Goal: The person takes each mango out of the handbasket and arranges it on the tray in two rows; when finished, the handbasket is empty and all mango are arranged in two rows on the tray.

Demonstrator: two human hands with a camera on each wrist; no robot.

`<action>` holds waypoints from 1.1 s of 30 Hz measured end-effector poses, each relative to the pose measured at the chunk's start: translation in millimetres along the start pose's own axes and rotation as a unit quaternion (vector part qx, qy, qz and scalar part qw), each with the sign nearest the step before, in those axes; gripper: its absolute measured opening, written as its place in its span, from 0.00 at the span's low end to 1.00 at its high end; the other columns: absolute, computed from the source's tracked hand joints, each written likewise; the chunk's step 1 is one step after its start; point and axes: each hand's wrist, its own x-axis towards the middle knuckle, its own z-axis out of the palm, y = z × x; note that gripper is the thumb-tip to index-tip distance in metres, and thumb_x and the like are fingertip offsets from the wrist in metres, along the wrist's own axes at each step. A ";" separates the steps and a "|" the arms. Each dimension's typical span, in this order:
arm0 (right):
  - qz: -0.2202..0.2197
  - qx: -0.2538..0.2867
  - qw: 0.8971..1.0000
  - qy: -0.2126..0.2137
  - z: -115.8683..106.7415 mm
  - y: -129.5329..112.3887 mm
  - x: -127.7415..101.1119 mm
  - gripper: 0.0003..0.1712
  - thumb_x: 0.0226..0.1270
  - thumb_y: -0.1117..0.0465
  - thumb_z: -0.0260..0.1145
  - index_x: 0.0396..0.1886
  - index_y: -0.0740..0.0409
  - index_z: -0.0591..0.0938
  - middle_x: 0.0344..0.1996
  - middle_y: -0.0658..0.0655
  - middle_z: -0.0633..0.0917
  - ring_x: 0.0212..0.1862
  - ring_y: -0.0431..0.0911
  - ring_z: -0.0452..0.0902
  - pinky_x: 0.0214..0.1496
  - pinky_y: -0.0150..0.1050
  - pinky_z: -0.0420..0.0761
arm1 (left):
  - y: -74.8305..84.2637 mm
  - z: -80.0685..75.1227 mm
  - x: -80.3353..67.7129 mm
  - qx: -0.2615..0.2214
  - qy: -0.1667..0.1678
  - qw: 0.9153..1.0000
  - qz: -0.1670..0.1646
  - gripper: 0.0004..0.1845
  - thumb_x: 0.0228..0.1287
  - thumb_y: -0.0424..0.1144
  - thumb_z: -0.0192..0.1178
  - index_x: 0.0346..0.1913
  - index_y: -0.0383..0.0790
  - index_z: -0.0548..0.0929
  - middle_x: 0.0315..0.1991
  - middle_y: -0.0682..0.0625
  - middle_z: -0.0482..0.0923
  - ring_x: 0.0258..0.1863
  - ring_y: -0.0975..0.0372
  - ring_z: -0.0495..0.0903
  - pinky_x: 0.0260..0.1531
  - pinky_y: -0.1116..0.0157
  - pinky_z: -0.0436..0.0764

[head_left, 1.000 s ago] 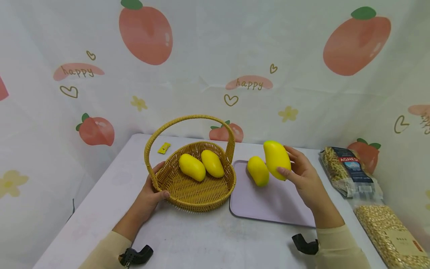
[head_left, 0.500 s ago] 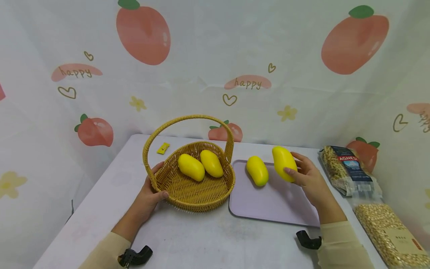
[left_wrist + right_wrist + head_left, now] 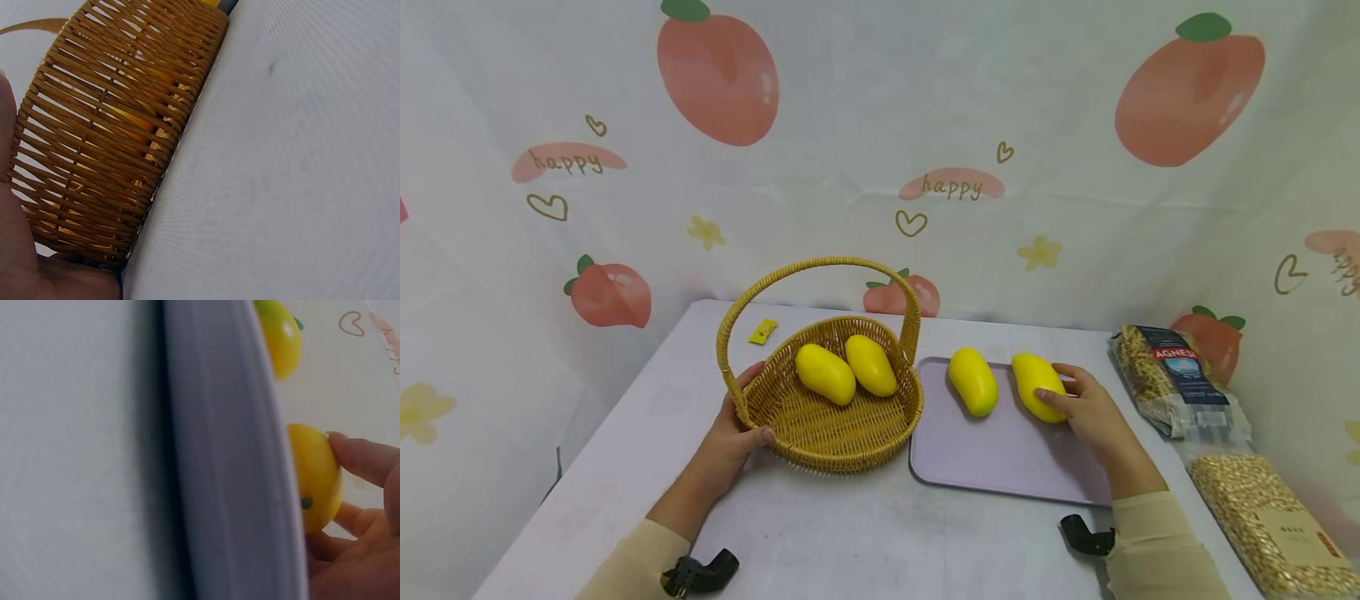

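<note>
My right hand [image 3: 1086, 410] grips a yellow mango [image 3: 1037, 385] that lies on the lilac tray [image 3: 992, 458]; in the right wrist view fingers [image 3: 362, 459] curl round this mango [image 3: 315, 478]. A second mango [image 3: 973, 381] lies on the tray to its left, also seen as the farther mango [image 3: 279, 334]. My left hand [image 3: 739, 421] holds the front left rim of the wicker basket [image 3: 850, 442], whose woven wall [image 3: 112, 131] fills the left wrist view. Two more mangoes [image 3: 826, 374] [image 3: 871, 365] lie inside the basket.
A pasta packet [image 3: 1176, 379] and a bag of grain [image 3: 1270, 525] lie along the table's right edge. A small yellow sachet [image 3: 762, 331] sits behind the basket. Printed cloth walls close in the white table [image 3: 850, 533] at the back and sides.
My right hand has lowered the mango from the air, moving it right and down onto the tray beside the other one. The left hand and basket have stayed put.
</note>
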 end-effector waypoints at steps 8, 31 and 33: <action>0.020 -0.014 1.000 0.002 0.0 0.5 0.4 0.51 0.64 0.38 0.62 0.76 0.56 0.50 0.69 0.72 0.56 0.65 0.64 0.56 0.62 0.59 0.63 | 1.9 0.6 0.2 0.011 -0.001 1.000 0.000 0.48 0.61 0.23 0.61 0.75 0.60 0.49 0.73 0.50 0.48 0.69 0.49 0.53 0.59 0.71 0.64; 0.008 0.003 1.000 0.007 -5.3 -4.2 -1.5 0.49 0.66 0.36 0.58 0.76 0.56 0.50 0.67 0.71 0.59 0.61 0.61 0.62 0.50 0.45 0.73 | 4.5 0.7 -0.5 -0.013 0.000 1.000 -0.003 0.49 0.59 0.20 0.60 0.75 0.59 0.49 0.74 0.49 0.47 0.69 0.50 0.51 0.60 0.71 0.63; 0.002 0.007 1.000 0.009 -7.7 -4.4 -2.0 0.49 0.67 0.36 0.56 0.76 0.56 0.50 0.68 0.71 0.60 0.61 0.61 0.62 0.49 0.43 0.74 | 4.0 0.2 -0.5 -0.014 -0.002 1.000 -0.003 0.49 0.60 0.20 0.60 0.75 0.58 0.49 0.74 0.49 0.47 0.70 0.49 0.51 0.60 0.71 0.63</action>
